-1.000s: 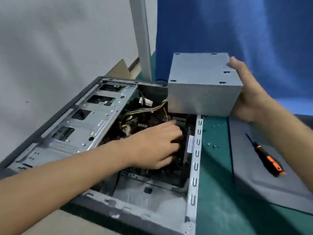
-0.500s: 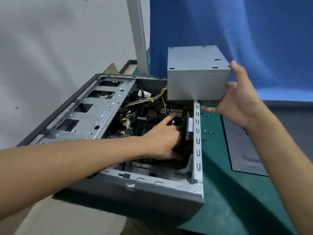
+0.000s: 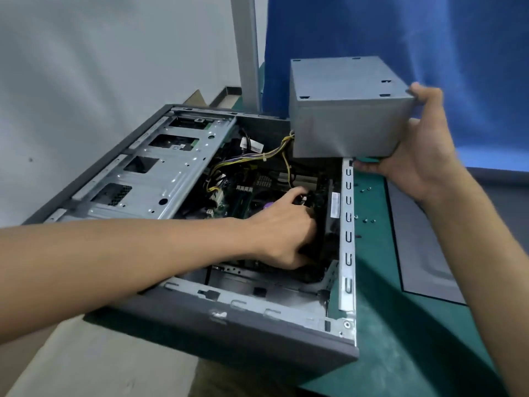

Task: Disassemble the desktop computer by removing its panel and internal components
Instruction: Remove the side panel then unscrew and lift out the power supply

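Desktop computer case [image 3: 257, 328] is lying on its side, open face up, at the near left edge of the green tabletop [image 3: 400, 348]. Its right wall, a bright rail of slots, is bordering a strip of bare mat where loose screws [image 3: 365, 190] are lying scattered; beyond that strip the removed side panel [image 3: 420, 253] is lying flat. A grey wall is standing close along the left, with a white post [image 3: 246, 53] and a blue curtain [image 3: 429, 38] behind the far end.

The power supply unit [image 3: 343, 110] is hanging in the air above the case's far right corner, clear of the rim. A yellow cable bundle [image 3: 257, 157] is running from its lower left side down into the case, beside the drive cage [image 3: 160, 173].

The right grip [image 3: 415, 159] is grasping the power supply unit, thumb pressing the upper right edge and fingers cupping its underside, forearm reaching in from the lower right. The left grip [image 3: 286, 233] is reaching across the case, knuckles up, fingers curling down among dark components by the right wall; whether they are clasping anything cannot be told.
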